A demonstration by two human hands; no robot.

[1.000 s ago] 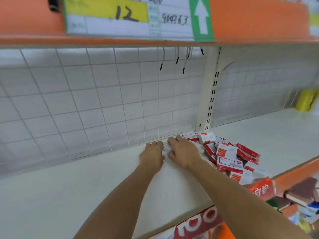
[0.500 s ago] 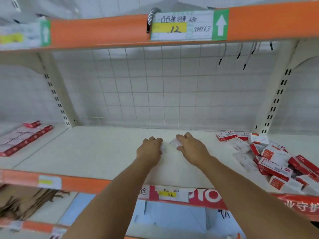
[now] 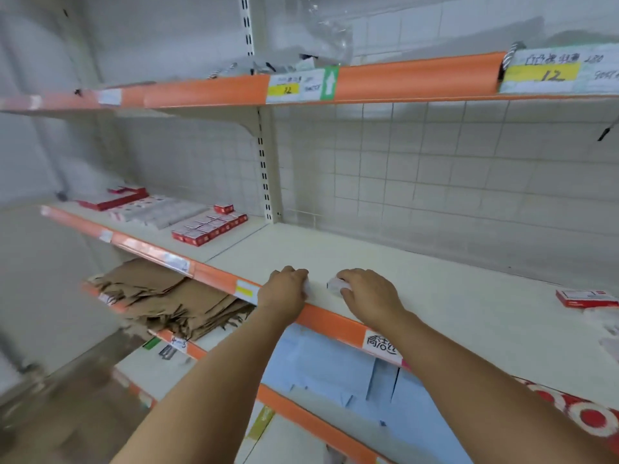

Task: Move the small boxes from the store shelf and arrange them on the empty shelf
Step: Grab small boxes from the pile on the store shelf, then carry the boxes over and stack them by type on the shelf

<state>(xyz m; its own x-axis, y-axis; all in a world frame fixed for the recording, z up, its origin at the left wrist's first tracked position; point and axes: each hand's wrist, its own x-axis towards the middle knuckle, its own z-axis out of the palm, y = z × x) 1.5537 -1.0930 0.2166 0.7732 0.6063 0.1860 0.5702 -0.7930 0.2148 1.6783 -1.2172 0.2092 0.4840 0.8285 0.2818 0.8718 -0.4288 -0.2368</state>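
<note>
Neat rows of small boxes (image 3: 209, 227) are seen on the left shelf bay (image 3: 160, 241), while near the shelf's front edge (image 3: 335, 321) the left hand (image 3: 284, 291) and right hand (image 3: 366, 296) are each curled, fingers together, on a whitish box (image 3: 335, 283).

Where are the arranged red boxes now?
In the head view, the arranged boxes lie in rows on the left shelf bay, left of the slotted upright, far from both hands.
</note>
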